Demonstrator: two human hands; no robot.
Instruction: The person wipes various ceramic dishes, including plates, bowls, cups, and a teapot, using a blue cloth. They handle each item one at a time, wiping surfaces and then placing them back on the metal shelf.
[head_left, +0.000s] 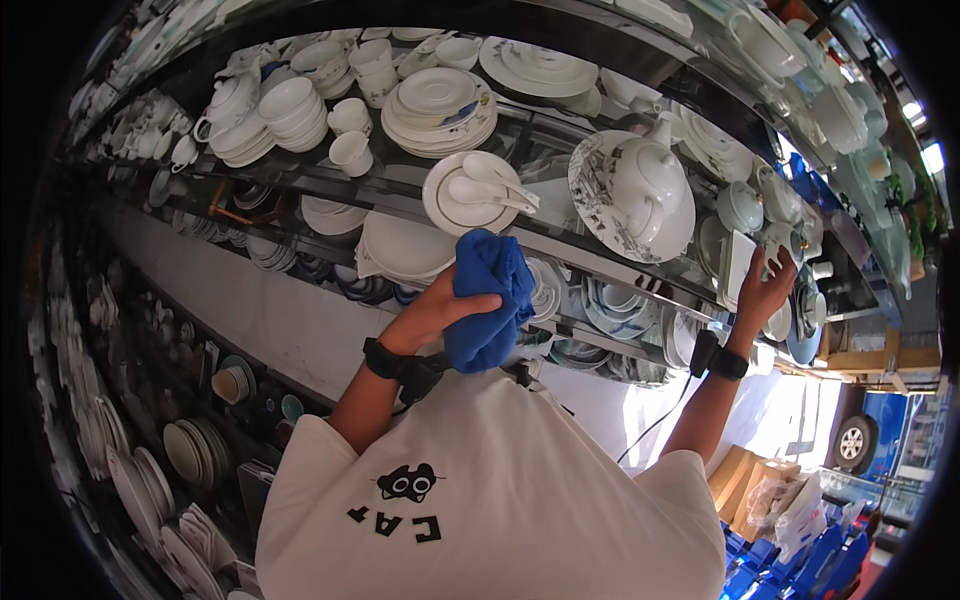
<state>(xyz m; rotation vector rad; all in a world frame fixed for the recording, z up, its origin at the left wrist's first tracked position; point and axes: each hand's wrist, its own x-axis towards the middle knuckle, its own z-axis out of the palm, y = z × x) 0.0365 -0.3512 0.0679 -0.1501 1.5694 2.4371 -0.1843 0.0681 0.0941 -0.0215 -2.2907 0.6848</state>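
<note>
My left hand grips a folded blue cloth in front of my chest, thumb across its near side. Just beyond the cloth, a white plate with a dark ring carries two white ceramic spoons. My right hand is raised at the right end of the glass shelf, fingers apart, beside upright white rectangular dishes. Whether its fingertips touch the dishware behind them cannot be made out. Left of that hand, a white teapot rests on a large plate with a grey floral pattern.
Stacked plates, bowls and cups crowd the glass shelf. Lower shelves hold more dishes. Behind me on the left stand upright plates. Cardboard boxes and blue crates sit at lower right.
</note>
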